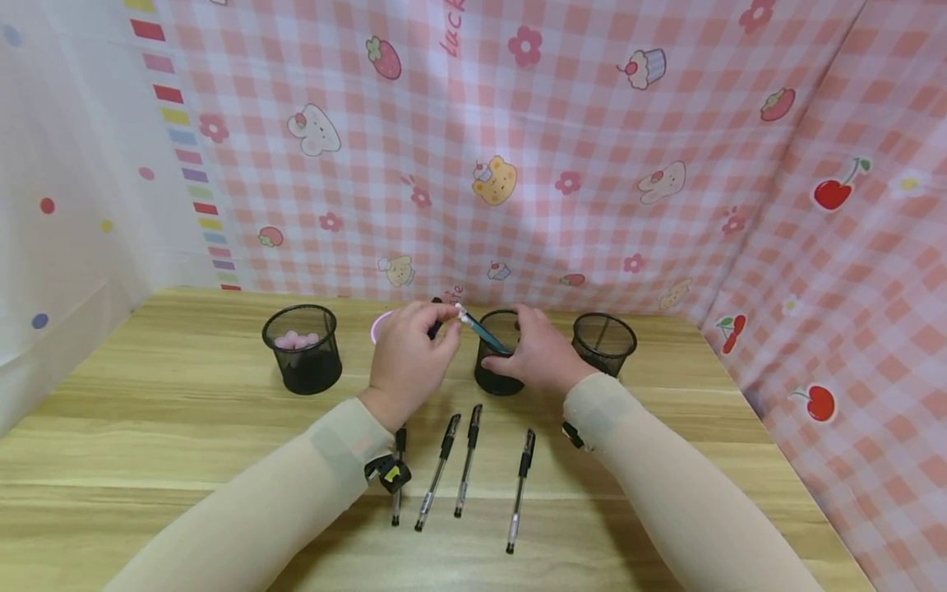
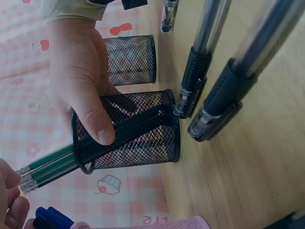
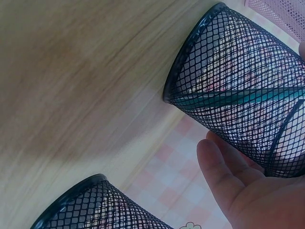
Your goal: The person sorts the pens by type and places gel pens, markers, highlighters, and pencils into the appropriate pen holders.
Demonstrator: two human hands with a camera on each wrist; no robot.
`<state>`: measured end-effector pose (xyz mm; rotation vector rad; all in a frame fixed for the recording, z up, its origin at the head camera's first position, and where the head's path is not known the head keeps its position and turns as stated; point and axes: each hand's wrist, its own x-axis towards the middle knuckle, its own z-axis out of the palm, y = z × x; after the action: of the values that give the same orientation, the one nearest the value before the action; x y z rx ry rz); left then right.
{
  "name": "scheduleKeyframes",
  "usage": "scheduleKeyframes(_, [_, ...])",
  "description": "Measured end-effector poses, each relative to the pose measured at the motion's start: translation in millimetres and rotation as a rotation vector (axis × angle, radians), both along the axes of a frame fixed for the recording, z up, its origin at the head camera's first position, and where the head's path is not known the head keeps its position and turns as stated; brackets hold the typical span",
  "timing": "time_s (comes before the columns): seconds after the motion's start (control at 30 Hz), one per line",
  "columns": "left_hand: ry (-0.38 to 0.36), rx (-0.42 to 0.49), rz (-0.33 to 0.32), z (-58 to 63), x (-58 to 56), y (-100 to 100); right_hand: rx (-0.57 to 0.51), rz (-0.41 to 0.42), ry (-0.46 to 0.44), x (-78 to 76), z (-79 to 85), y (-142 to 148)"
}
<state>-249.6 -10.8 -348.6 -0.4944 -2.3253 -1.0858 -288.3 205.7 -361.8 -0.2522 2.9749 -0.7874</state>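
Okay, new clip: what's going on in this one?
A person's left hand holds the top ends of some green pencils, whose lower parts are inside the middle black cup. The right hand grips that cup near its rim. Four pens lie on the table in front, and the left black cup holds pink balls.

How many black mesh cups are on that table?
3: the left cup, with pink things inside; the middle cup, gripped by the right hand; and the right cup, partly hidden behind that hand. No others show.
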Motion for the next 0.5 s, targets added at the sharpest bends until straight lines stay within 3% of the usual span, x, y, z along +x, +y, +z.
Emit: scheduleKeyframes(0.5, [-0.023,-0.107,-0.068,8.0,8.8,-12,0.006,0.003,0.0,0.3,0.8,0])
